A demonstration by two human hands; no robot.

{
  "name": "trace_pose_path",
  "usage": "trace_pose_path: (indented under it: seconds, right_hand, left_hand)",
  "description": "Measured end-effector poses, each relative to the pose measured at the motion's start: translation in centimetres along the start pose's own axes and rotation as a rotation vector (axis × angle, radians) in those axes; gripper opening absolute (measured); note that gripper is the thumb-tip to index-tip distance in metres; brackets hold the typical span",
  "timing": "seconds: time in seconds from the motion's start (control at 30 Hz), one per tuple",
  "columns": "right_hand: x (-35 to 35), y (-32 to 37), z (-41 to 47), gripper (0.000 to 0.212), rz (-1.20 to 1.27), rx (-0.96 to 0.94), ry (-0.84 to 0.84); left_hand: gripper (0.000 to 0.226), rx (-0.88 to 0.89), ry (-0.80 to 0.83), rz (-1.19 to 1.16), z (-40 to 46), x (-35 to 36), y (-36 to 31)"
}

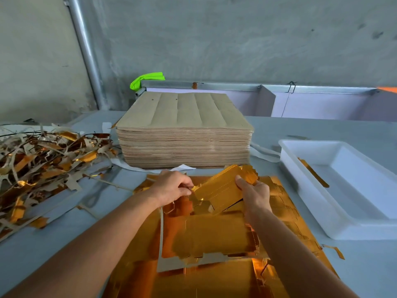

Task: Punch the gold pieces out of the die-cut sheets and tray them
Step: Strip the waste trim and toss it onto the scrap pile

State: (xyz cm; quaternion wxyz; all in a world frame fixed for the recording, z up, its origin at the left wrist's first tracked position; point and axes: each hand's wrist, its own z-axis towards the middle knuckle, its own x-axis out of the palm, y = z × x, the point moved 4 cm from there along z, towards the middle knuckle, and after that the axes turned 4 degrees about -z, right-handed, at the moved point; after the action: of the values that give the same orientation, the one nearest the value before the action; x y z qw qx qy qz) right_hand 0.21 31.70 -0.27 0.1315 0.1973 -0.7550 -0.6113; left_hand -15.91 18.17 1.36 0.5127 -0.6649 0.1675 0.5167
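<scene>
Right now my right hand (254, 191) grips the far end of a shiny gold die-cut card piece with dotted fold lines (223, 190), thumb on top and fingers curled under it. My left hand (171, 188) pinches a small gold tab at the near-left corner of the same piece, so both hands are closed on it. The piece is lifted and tilted above the large gold foil die-cut sheet (214, 233), which lies flat on the grey table (322, 130) in front of me. I cannot tell if the piece is already fully free of the sheet.

I judge that the first risk is a tear. If some small bridges are not broken and I pull too quickly, the thin tab in my left pinch can rip off, or a flap can bend at its fold line.

The second risk is the sheet itself. It is not held down by anything, so it may rise with the piece and slide.

The white rectangular plastic tray (311, 211) stands to the right, apart from the sheet, and only 1 gold strip (313, 173) seems to lie in it. Carrying the piece there, I could catch it on the tray rim.

The tall stack of brown card sheets (184, 136) stands just behind my hands, so a wide movement can knock it. The heap of gold and brown waste strips (43, 160) on the left is well apart.
</scene>
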Motion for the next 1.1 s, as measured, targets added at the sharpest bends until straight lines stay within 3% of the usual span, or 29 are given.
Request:
trace_pose_path:
  seconds: [0.2,0.33,0.4,0.5,0.57,0.7,0.9,0.97,1.1]
  right_hand:
    - [0.1,1.3,-0.5,0.02,-0.081,-0.271,0.229]
    - [-0.3,1.7,-0.8,0.014,-0.093,-0.325,0.306]
    - [-0.6,1.6,-0.5,0.015,-0.119,-0.313,0.236]
    - [-1.8,0.7,0.8,0.018,-0.078,-0.169,-0.041]
    - [-2.4,0.2,1.4,0.024,-0.012,-0.087,-0.122]
    - [-2.7,-0.1,1.6,0.033,0.012,-0.07,-0.127]
    - [-2.1,-0.2,1.4,0.026,0.008,-0.097,-0.061]
    - [-2.0,0.1,1.5,0.027,0.013,-0.11,-0.059]
    - [-2.1,0.7,1.5,0.025,-0.072,-0.149,-0.033]
  left_hand:
    - [0.019,0.043,-0.091,0.088,0.1,-0.1,-0.5]
    - [0.019,0.025,-0.066,0.061,0.2,0.3,-0.3]
    - [0.017,0.002,-0.092,0.024,0.2,0.4,-0.2]
    - [0.016,-0.012,-0.153,0.007,0.2,0.4,-0.1]
    - [0.015,0.009,-0.152,0.052,0.2,0.4,-0.2]
    - [0.018,0.007,-0.102,0.099,0.0,0.3,-0.5]
    - [0.029,0.011,-0.08,-0.034,-0.4,0.9,-1.7]
    - [0.039,0.011,-0.045,0.016,-0.7,1.3,-2.0]
    - [0.02,0.003,-0.087,0.123,-0.7,1.4,-2.1]
